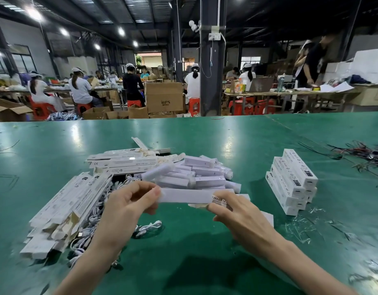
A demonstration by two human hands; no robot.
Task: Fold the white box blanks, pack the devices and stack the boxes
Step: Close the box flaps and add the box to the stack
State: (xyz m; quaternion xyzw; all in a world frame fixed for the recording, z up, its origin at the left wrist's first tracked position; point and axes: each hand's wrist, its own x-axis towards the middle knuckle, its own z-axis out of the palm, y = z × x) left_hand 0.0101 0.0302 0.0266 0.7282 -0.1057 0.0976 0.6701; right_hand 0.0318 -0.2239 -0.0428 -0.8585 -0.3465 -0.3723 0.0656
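Note:
A long white box [188,195] lies level above the green table [205,137], held at both ends. My left hand [128,204] pinches its left end, and my right hand [237,216] grips its right end over the printed lettering. Just behind it lies a heap of white devices [196,173]. Flat white box blanks [73,201] fan out at the left, with more blanks [128,159] behind them. Finished white boxes stand in a stack [290,182] at the right.
White cables [147,227] lie under and beside the blanks. A tangle of dark wires [362,154] and plastic scraps [301,226] cover the right side. Beyond the far table edge, seated people work at benches among cardboard cartons [164,96] and red stools.

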